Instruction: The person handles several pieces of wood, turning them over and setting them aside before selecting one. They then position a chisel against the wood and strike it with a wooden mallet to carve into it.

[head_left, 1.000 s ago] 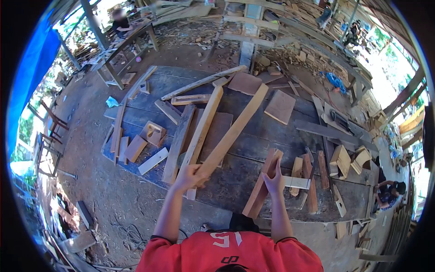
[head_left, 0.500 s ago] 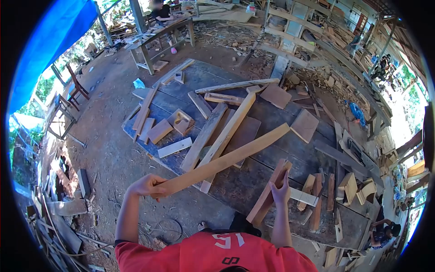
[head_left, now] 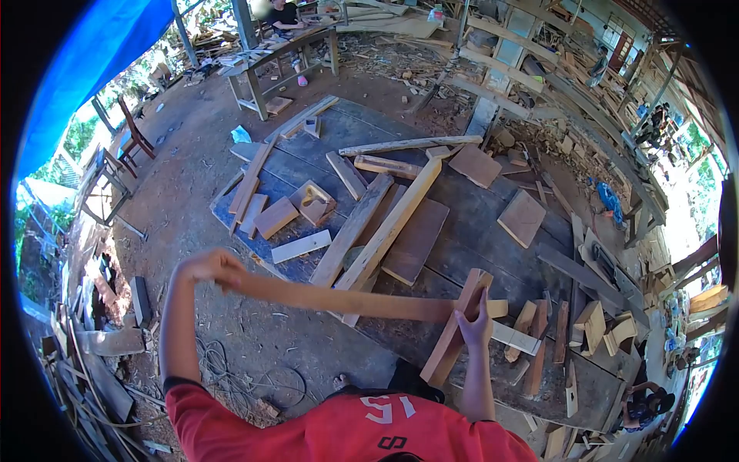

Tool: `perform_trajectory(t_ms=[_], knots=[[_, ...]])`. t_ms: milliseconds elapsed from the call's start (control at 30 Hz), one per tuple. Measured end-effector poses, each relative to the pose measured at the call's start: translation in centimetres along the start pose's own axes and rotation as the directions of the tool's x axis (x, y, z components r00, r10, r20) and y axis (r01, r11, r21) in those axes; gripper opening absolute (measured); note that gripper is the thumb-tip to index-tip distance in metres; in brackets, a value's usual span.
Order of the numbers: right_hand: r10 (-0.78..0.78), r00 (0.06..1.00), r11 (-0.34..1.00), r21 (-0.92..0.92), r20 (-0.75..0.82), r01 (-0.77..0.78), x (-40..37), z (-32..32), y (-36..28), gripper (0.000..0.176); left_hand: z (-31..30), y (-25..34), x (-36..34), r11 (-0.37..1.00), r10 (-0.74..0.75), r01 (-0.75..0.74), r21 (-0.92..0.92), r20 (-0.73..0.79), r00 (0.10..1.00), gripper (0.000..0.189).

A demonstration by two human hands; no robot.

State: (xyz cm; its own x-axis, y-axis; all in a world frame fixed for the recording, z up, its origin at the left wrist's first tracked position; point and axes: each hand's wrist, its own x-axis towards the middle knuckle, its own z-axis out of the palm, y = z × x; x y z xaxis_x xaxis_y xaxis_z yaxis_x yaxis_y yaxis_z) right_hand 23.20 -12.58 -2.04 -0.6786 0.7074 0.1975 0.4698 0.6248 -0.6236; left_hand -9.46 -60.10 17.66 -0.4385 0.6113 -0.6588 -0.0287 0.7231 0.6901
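Observation:
My left hand, out to the left, is closed on one end of a long wooden slat. The slat runs across to the right and meets a thick wooden beam; its far end shows on the beam's other side. My right hand grips that beam near its upper end, thumb up along the side. The beam stands tilted at the front of a dark low table. Right beside my right hand lies a pale wooden strip.
Long timbers, flat boards and a hollowed block lie on the table. Several short offcuts stand at the right. A person sits at a far bench; another person is at lower right.
My left hand has moved left and up, swinging the slat from a diagonal to nearly level. Its far end has come down to the beam. My right hand stays about where it was.

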Motion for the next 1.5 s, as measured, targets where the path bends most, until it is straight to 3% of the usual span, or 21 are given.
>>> perform_trajectory(t_ms=[100,133,200,233,300,533,667,767,833,967,1000,1067,1133,1167,1200,1267,1333,1367,1400,1433,1500], knots=[[0.119,0.99,0.993,0.018,0.079,-0.12,-0.1,-0.9,-0.8,0.095,-2.9,-2.0,4.7,0.997,0.04,-0.06,-0.046,-0.344,0.938,0.031],[0.119,0.99,0.993,0.019,0.081,-0.12,0.0,-0.7,-0.4,0.095,-3.5,-2.3,6.4,0.997,0.038,-0.057,-0.047,-0.345,0.938,0.031],[0.119,0.991,0.991,0.058,0.054,-0.122,-0.2,-0.6,0.5,0.095,-4.7,-2.8,9.7,0.94,-0.109,-0.104,-0.326,-0.572,0.813,0.036],[0.122,0.991,0.991,0.056,0.056,-0.125,-0.1,-0.7,0.6,0.095,-5.0,-3.1,11.6,0.939,-0.112,-0.1,-0.328,-0.569,0.814,0.036],[0.181,0.979,0.983,0.008,0.089,-0.183,-0.1,-1.2,0.7,0.095,-5.2,-3.6,15.4,0.859,-0.128,-0.292,-0.42,-0.729,0.673,0.042],[0.213,0.973,0.977,-0.001,0.091,-0.213,0.6,-0.5,3.8,0.095,-4.0,-5.1,25.6,0.527,-0.463,-0.444,-0.724,-0.683,0.564,0.034],[0.191,0.977,0.981,0.029,0.091,-0.194,1.4,-0.1,4.6,0.094,-2.2,-4.4,27.3,0.393,-0.419,-0.599,-0.698,-0.716,0.559,0.034],[0.156,0.984,0.985,0.062,0.089,-0.161,1.7,1.1,5.6,0.095,-0.5,-4.2,28.1,0.362,-0.414,-0.602,-0.712,-0.701,0.58,0.033],[0.107,0.992,0.988,0.1,0.064,-0.113,2.0,1.6,5.8,0.095,1.3,-4.4,29.0,0.242,-0.481,-0.604,-0.759,-0.634,0.605,0.032],[0.148,0.978,0.987,0.035,0.144,-0.155,2.0,1.9,4.9,0.095,6.1,-6.0,28.5,0.252,-0.433,-0.628,-0.736,-0.667,0.607,0.029],[0.151,0.976,0.987,0.022,0.16,-0.156,2.0,1.8,4.8,0.095,7.7,-4.4,27.0,0.326,-0.463,-0.617,-0.717,-0.69,0.557,0.026],[0.153,0.973,0.988,-0.007,0.171,-0.154,1.9,1.9,4.7,0.096,11.2,-4.8,25.3,0.354,-0.244,-0.609,-0.71,-0.699,0.672,0.024],[0.161,0.97,0.987,-0.034,0.182,-0.157,1.6,1.9,4.4,0.096,16.2,-2.1,23.6,0.356,-0.222,-0.472,-0.806,-0.564,0.796,0.024],[0.186,0.96,0.982,-0.053,0.21,-0.179,1.5,1.7,4.0,0.096,18.9,0.9,21.9,0.419,-0.245,-0.309,-0.854,-0.434,0.867,0.022],[0.212,0.948,0.977,-0.073,0.239,-0.2,1.4,1.6,3.7,0.096,21.4,-0.2,22.6,0.521,-0.121,-0.203,-0.829,-0.307,0.944,0.026],[0.24,0.932,0.971,-0.088,0.272,-0.224,1.5,1.3,2.9,0.097,26.1,1.6,23.2,0.446,-0.131,-0.026,-0.895,-0.093,0.987,0.036],[0.27,0.914,0.963,-0.101,0.302,-0.251,1.1,1.6,3.1,0.097,29.0,1.9,25.5,0.388,-0.1,0.009,-0.921,-0.032,0.995,0.046],[0.194,0.951,0.981,-0.079,0.24,-0.18,0.7,2.1,3.6,0.097,29.8,2.2,27.0,0.393,-0.096,0.012,-0.919,-0.028,0.995,0.046],[0.115,0.978,0.992,-0.065,0.175,-0.105,0.5,2.2,4.0,0.096,30.5,2.6,28.5,0.3,-0.088,-0.05,-0.953,-0.08,0.993,0.044],[0.12,0.979,0.992,-0.07,0.167,-0.11,0.5,1.9,3.7,0.096,30.9,3.1,29.6,0.202,-0.084,-0.111,-0.973,-0.13,0.988,0.042],[0.193,0.963,0.981,-0.036,0.191,-0.189,0.3,1.3,3.2,0.095,30.9,4.0,31.1,0.201,-0.091,-0.188,-0.961,-0.21,0.974,0.038]])
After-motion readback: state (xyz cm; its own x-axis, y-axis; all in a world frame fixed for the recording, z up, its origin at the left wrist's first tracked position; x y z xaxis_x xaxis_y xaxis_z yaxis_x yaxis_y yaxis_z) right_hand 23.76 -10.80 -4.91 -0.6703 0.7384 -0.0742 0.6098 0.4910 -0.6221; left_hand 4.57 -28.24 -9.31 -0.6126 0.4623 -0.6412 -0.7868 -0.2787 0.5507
